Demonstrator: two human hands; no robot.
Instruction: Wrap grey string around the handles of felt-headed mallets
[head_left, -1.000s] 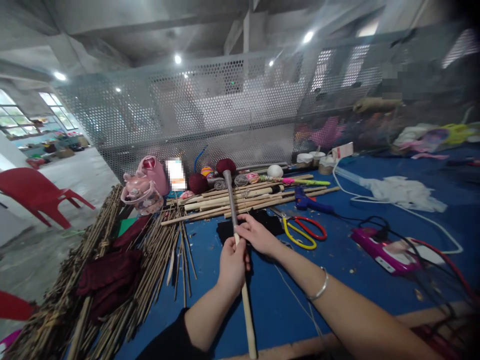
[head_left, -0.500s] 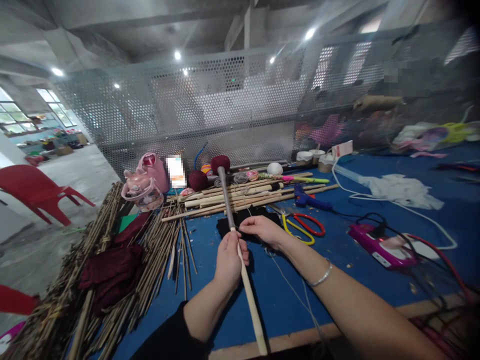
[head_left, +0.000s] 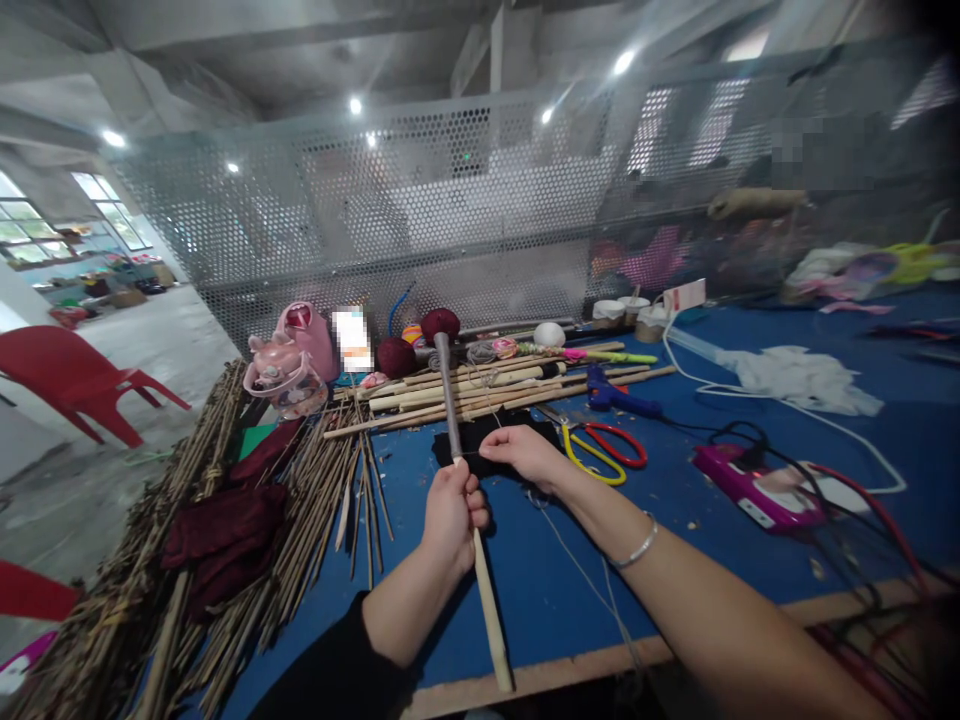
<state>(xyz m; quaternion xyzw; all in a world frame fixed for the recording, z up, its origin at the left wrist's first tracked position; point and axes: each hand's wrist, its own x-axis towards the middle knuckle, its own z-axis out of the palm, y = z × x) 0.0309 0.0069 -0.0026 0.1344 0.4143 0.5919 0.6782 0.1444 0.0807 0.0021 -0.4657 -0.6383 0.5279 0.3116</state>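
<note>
My left hand (head_left: 450,510) is wrapped round a pale wooden stick (head_left: 491,620). The stick's upper part is covered in grey winding (head_left: 448,395), and a dark red ball-shaped head (head_left: 439,324) shows at its far end. To the right, my right hand (head_left: 521,453) pinches a thin grey thread that runs to the stick just above my left hand. More loose thread (head_left: 577,570) trails below my right wrist to the table's front edge. A black cloth (head_left: 469,432) lies beneath the hands.
Yellow-and-red-handled scissors (head_left: 600,452), a blue glue gun (head_left: 619,395) and a purple power strip (head_left: 754,487) lie to the right. Wooden sticks (head_left: 405,405) lie behind the hands. Bundled twigs (head_left: 307,530) and dark red cloth (head_left: 221,540) fill the left. A perforated metal screen (head_left: 450,220) stands behind.
My left hand and the near end of the stick have shifted slightly left. A short stretch of thread now shows between my right fingers and the stick.
</note>
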